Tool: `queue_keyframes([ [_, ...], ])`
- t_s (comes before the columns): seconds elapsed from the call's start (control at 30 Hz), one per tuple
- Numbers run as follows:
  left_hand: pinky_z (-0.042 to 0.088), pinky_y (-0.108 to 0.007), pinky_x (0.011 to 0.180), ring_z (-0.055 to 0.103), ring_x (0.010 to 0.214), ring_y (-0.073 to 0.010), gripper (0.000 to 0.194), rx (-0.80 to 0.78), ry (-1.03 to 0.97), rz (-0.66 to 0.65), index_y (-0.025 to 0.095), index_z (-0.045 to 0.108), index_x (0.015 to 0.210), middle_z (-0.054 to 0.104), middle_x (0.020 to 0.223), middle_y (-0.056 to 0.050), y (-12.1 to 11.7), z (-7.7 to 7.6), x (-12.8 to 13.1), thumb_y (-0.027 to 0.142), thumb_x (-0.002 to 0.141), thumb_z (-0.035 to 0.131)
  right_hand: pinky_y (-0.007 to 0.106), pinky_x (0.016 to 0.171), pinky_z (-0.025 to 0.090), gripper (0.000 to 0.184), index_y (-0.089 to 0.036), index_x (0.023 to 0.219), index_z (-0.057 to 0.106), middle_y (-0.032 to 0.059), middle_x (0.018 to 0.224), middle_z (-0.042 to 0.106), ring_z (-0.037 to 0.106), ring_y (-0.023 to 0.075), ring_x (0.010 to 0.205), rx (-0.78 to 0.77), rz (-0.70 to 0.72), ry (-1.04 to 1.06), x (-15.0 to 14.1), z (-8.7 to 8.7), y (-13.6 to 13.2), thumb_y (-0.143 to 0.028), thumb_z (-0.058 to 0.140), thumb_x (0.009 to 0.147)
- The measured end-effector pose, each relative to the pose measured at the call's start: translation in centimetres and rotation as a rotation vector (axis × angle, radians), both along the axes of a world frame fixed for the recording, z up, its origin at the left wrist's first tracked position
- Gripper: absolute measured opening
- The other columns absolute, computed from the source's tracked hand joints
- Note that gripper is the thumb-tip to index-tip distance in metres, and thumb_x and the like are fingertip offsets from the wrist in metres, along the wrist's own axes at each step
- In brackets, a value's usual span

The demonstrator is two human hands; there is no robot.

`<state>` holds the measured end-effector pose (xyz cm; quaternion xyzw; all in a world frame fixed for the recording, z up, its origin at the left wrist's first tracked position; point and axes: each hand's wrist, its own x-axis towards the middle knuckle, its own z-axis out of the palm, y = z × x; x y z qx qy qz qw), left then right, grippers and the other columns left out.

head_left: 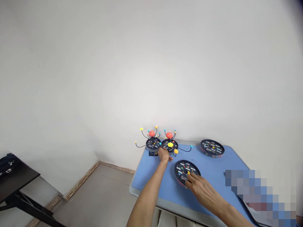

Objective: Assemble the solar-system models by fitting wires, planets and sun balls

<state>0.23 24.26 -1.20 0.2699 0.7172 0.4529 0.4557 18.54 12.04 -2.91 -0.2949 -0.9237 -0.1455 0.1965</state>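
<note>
Two solar system models stand side by side at the table's far left: a left one [151, 134] and a right one [169, 135], each with a red ball and coloured planets on curved black arms. My left hand [163, 154] is closed at the near edge of the right model's dark round base, its fingertips partly hidden. Nearer to me is a round black box [184, 168] printed with planets, its side pinkish. My right hand [199, 187] grips its near right rim, thumb and fingers over the edge.
Another round planet-printed box [212, 147] lies at the back right of the blue table [213, 175]. A white wall rises behind. To the left stands a black table [17, 178] with a dark bag [8, 164]. Pixelated blurring covers an area at right.
</note>
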Motion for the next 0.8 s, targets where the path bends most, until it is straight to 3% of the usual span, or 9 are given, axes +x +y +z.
queue_keyframes([
  [0.3, 0.057, -0.042, 0.084, 0.064, 0.100, -0.0220, 0.034, 0.100, 0.001, -0.014, 0.017, 0.058, 0.124, 0.062, 0.121, -0.009, -0.2, -0.6, 0.3, 0.035, 0.095, 0.060, 0.033, 0.057, 0.035, 0.032, -0.021, 0.070, 0.056, 0.0040, 0.072, 0.066, 0.060, 0.0227, 0.067, 0.004, -0.024, -0.022, -1.1, 0.0, 0.1, 0.009, 0.047, 0.077],
  [0.4, 0.059, -0.036, 0.075, 0.067, 0.088, -0.0181, 0.032, 0.142, 0.029, -0.036, 0.016, 0.059, 0.121, 0.066, 0.111, -0.007, -0.8, -1.0, 0.0, 0.036, 0.096, 0.059, 0.032, 0.056, 0.039, 0.028, -0.021, 0.073, 0.058, 0.0045, 0.075, 0.066, 0.062, 0.0237, 0.070, -0.015, -0.051, -0.019, -1.2, 0.0, 0.1, 0.005, 0.051, 0.079],
  [0.53, 0.053, -0.027, 0.046, 0.061, 0.048, -0.0126, 0.037, 0.227, 0.115, -0.117, 0.010, 0.063, 0.106, 0.069, 0.079, -0.007, -3.8, -1.8, -0.9, 0.043, 0.096, 0.051, 0.032, 0.058, 0.047, 0.014, -0.020, 0.083, 0.061, 0.0072, 0.086, 0.066, 0.065, 0.0248, 0.077, -0.052, -0.140, 0.018, -0.3, 0.4, -0.2, -0.006, 0.060, 0.084],
  [0.6, 0.054, -0.027, 0.048, 0.060, 0.046, -0.0122, 0.037, 0.308, 0.172, -0.160, 0.011, 0.066, 0.100, 0.071, 0.080, -0.007, -6.1, -2.0, -1.4, 0.044, 0.094, 0.052, 0.033, 0.063, 0.051, 0.011, -0.019, 0.096, 0.063, 0.0093, 0.095, 0.066, 0.065, 0.0250, 0.082, -0.093, -0.215, 0.071, 0.6, 0.7, -0.2, -0.014, 0.064, 0.086],
  [0.7, 0.058, -0.031, 0.076, 0.071, 0.075, -0.0179, 0.033, 0.427, 0.229, -0.224, 0.016, 0.068, 0.109, 0.074, 0.101, -0.009, -9.7, -2.5, -1.5, 0.040, 0.090, 0.056, 0.043, 0.081, 0.055, 0.048, -0.017, 0.125, 0.058, 0.0188, 0.125, 0.060, 0.063, 0.0327, 0.107, -0.217, -0.327, 0.157, 1.4, 0.6, 0.4, -0.032, 0.074, 0.082],
  [0.8, 0.047, -0.037, 0.104, 0.063, 0.116, -0.0241, 0.041, 0.555, 0.294, -0.336, 0.017, 0.063, 0.125, 0.066, 0.129, -0.012, -12.2, -3.0, -1.3, 0.035, 0.088, 0.058, 0.055, 0.102, 0.044, 0.089, -0.017, 0.142, 0.048, 0.0258, 0.151, 0.040, 0.042, 0.0423, 0.135, -0.393, -0.339, 0.156, 1.3, 0.5, 1.5, -0.056, 0.081, 0.068],
])
